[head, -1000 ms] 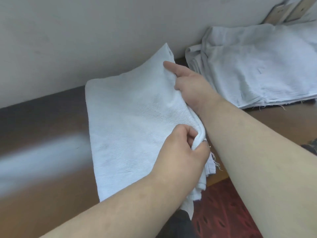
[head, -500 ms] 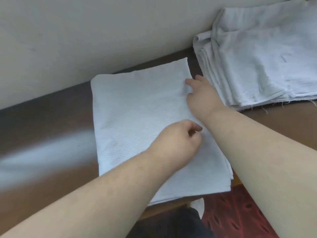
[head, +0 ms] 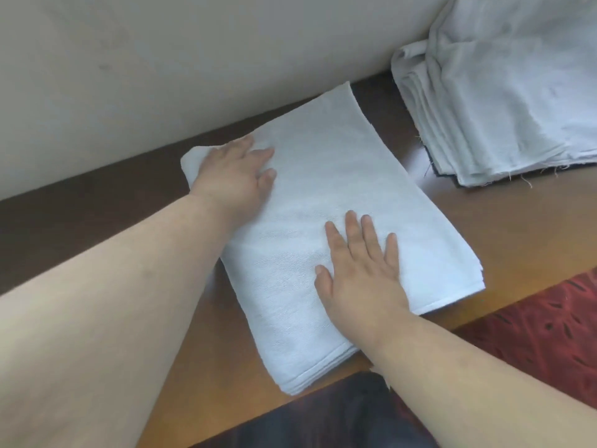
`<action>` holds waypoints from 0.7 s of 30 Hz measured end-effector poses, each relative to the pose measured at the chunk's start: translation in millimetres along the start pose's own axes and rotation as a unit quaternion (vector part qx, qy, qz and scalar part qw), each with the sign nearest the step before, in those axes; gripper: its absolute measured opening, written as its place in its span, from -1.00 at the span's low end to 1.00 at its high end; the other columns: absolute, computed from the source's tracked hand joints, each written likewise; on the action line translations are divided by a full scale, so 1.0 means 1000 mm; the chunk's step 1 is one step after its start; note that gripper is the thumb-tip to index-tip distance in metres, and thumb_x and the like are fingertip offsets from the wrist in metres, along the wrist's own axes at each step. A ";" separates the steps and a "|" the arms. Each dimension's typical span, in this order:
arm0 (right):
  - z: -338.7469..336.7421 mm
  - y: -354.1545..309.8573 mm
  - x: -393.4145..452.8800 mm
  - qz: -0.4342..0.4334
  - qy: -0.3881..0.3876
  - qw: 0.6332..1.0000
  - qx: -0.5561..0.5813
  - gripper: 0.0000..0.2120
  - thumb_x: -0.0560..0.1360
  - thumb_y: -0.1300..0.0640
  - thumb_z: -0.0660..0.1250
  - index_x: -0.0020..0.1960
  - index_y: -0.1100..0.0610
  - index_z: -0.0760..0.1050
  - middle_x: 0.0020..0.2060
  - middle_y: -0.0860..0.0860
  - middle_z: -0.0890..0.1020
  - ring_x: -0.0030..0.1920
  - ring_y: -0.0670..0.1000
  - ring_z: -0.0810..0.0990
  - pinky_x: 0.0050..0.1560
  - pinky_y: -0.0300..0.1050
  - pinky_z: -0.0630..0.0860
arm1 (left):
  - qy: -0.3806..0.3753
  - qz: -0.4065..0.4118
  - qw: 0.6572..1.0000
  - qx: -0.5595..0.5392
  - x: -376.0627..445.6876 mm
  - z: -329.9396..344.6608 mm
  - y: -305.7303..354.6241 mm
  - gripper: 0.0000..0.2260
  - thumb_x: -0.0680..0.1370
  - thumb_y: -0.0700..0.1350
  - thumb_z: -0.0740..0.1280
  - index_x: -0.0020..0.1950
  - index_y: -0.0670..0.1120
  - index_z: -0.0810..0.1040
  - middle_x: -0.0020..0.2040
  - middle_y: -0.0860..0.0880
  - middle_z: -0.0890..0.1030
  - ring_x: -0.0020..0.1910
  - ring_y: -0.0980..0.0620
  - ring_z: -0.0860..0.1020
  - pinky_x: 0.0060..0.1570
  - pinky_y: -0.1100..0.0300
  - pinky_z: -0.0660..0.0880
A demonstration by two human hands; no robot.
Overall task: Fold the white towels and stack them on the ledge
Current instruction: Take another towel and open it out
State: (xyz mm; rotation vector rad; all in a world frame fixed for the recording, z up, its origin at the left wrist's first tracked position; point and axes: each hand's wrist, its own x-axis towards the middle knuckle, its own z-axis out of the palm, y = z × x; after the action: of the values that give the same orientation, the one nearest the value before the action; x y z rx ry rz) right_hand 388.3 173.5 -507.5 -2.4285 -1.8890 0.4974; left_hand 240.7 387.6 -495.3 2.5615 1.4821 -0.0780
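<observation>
Right hand flat on near half of folded towel, fingers straight and spread, pressing, not gripping; left hand flat on towel's far-left corner, fingers loose; towel lies on brown ledge, long axis running away toward wall; finished stack lies right of towel and farther off — right hand nearer it; no brand, label or writing readable.

Folded white towel flat on ledge
</observation>
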 end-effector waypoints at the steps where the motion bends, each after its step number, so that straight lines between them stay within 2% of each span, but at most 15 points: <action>1: -0.001 0.001 0.003 -0.025 -0.001 1.000 -0.005 -0.34 0.55 -0.20 -0.18 0.60 -0.03 -0.13 0.60 0.04 -0.16 0.56 0.04 -0.30 0.50 0.18 -0.34 | -0.006 -0.024 1.000 -0.002 -0.009 -0.001 -0.006 -0.54 0.63 0.15 0.04 0.53 0.09 0.27 0.57 -0.10 0.18 0.52 -0.13 0.15 0.46 0.01 0.04; 3: -0.006 0.006 0.013 -0.087 -0.017 0.996 -0.023 -0.35 0.54 -0.20 -0.14 0.60 -0.04 -0.03 0.60 0.01 -0.07 0.57 0.01 -0.23 0.52 0.15 -0.29 | -0.026 -0.074 0.997 0.005 -0.033 -0.004 -0.018 -0.52 0.63 0.18 0.00 0.54 0.10 0.23 0.57 -0.09 0.17 0.50 -0.16 0.17 0.45 0.00 0.07; 6: -0.025 0.016 0.043 -0.194 -0.056 0.978 -0.045 -0.38 0.54 -0.19 -0.12 0.59 -0.11 0.03 0.60 -0.07 -0.06 0.57 -0.08 -0.22 0.52 0.04 -0.32 | -0.050 -0.149 0.986 0.059 -0.081 -0.012 -0.037 -0.51 0.61 0.22 -0.01 0.52 0.12 0.23 0.50 -0.09 0.27 0.34 -0.27 0.33 0.34 -0.10 0.25; 10: -0.050 0.010 0.092 -0.265 -0.094 0.958 -0.046 -0.53 0.63 -0.07 0.03 0.53 -0.12 0.19 0.59 -0.14 0.02 0.56 -0.14 -0.13 0.54 -0.03 -0.26 | -0.073 -0.240 0.963 0.098 -0.140 -0.015 -0.048 -0.48 0.58 0.28 -0.03 0.46 0.10 0.27 0.30 -0.12 0.39 0.18 -0.22 0.41 0.14 -0.08 0.38; 12: -0.052 -0.010 0.104 -0.248 -0.083 0.964 -0.055 -0.59 0.62 -0.03 0.03 0.46 -0.08 0.29 0.58 -0.11 0.09 0.57 -0.10 -0.06 0.55 0.04 -0.20 | -0.083 -0.268 0.956 0.083 -0.163 -0.011 -0.046 -0.46 0.58 0.29 -0.03 0.46 0.05 0.27 0.23 -0.13 0.40 0.14 -0.21 0.42 0.07 -0.05 0.41; 14: -0.047 -0.039 0.102 -0.190 -0.055 0.979 -0.054 -0.61 0.60 0.01 0.05 0.40 -0.02 0.32 0.59 -0.04 0.10 0.58 -0.03 -0.04 0.54 0.12 -0.18 | -0.084 -0.282 0.955 0.039 -0.182 -0.007 -0.041 -0.45 0.57 0.29 0.00 0.46 0.01 0.26 0.20 -0.15 0.40 0.11 -0.22 0.43 0.03 -0.06 0.43; 17: -0.031 -0.068 0.081 -0.074 -0.019 0.997 0.015 -0.50 0.59 -0.03 0.06 0.51 0.00 0.18 0.60 0.02 -0.02 0.58 0.03 -0.14 0.51 0.19 -0.23 | -0.066 -0.292 0.954 -0.004 -0.203 -0.004 -0.031 -0.48 0.55 0.30 0.07 0.36 -0.01 0.33 0.09 -0.16 0.41 -0.05 -0.18 0.43 -0.13 0.01 0.39; 21: -0.008 -0.061 0.057 -0.033 -0.012 0.999 -0.014 -0.37 0.59 -0.23 -0.11 0.60 -0.04 -0.08 0.60 0.04 -0.14 0.57 0.07 -0.25 0.51 0.25 -0.25 | -0.091 -0.293 0.952 0.010 -0.214 -0.003 -0.018 -0.56 0.52 0.36 0.07 0.06 0.00 0.32 -0.08 -0.04 0.29 -0.26 -0.06 0.35 -0.31 0.12 0.27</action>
State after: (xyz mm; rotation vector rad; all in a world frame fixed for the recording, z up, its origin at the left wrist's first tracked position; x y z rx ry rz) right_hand 345.4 245.0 -499.9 -2.3778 -1.9922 0.5027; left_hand 117.4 214.4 -465.5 1.9712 2.1057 -0.3954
